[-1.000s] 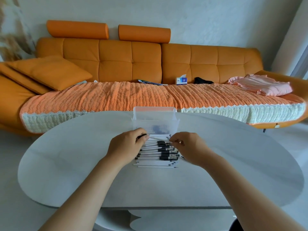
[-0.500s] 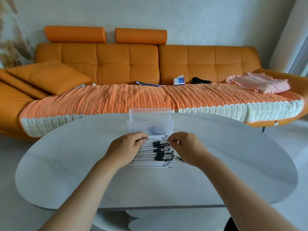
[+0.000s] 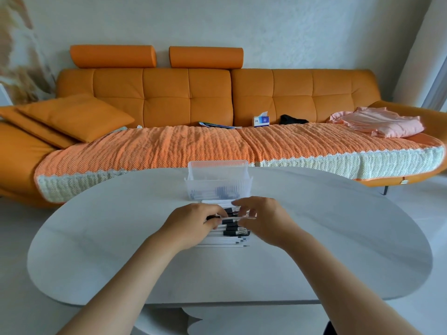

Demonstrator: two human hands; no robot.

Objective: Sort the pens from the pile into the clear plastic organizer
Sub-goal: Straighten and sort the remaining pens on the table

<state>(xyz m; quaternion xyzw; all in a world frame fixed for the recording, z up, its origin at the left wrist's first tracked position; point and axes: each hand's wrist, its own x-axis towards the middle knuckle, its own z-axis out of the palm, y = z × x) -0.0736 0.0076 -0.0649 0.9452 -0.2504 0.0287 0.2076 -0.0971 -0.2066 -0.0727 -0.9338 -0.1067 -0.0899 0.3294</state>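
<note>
A pile of white pens with black caps (image 3: 228, 234) lies in a neat stack in the middle of the pale oval table (image 3: 121, 238). Just behind the pile stands the clear plastic organizer (image 3: 217, 182), with a few dark-capped pens visible through its front wall. My left hand (image 3: 193, 226) and my right hand (image 3: 263, 221) meet over the far part of the pile. Together they pinch one white pen (image 3: 238, 216) by its two ends, held level just above the stack. The hands hide the pile's far rows.
An orange sofa (image 3: 217, 97) with a woven throw runs behind the table, carrying cushions, a tissue box (image 3: 261, 120), a black item and folded pink cloth (image 3: 377, 122). The table's near edge curves at the bottom, with pale floor beyond on both sides.
Both hands have closed in toward each other over the pile, and one pen now sits lifted between them. The view has tilted slightly downward.
</note>
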